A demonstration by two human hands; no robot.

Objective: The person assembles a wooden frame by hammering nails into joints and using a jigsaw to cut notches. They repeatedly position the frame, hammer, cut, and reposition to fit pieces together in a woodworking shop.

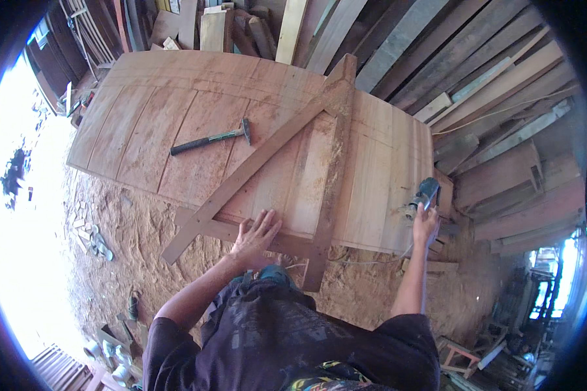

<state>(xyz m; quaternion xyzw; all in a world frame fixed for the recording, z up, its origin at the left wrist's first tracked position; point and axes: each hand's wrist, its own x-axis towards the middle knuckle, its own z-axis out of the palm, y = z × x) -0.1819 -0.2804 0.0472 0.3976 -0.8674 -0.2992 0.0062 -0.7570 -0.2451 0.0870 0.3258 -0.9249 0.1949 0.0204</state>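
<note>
Wooden panel (378, 189): below the person, lying level | triangular wooden frame (248, 173): on panel | left hand (257, 236): fingers apart, laid over frame's near bar | power tool (426, 191): panel's right end | right hand (426, 225): clamped round tool

free room between frame (334, 176) and power tool (426, 190)

From where I stand, the big panel (381, 169) is dull wood that looks smooth on one end and dusty on the other. The three-sided frame (333, 176) is wood too. The hammer (210, 140) has a metal head (246, 131). The shirt (267, 332) is dull cloth. The planks (404, 42) look rough.
</note>
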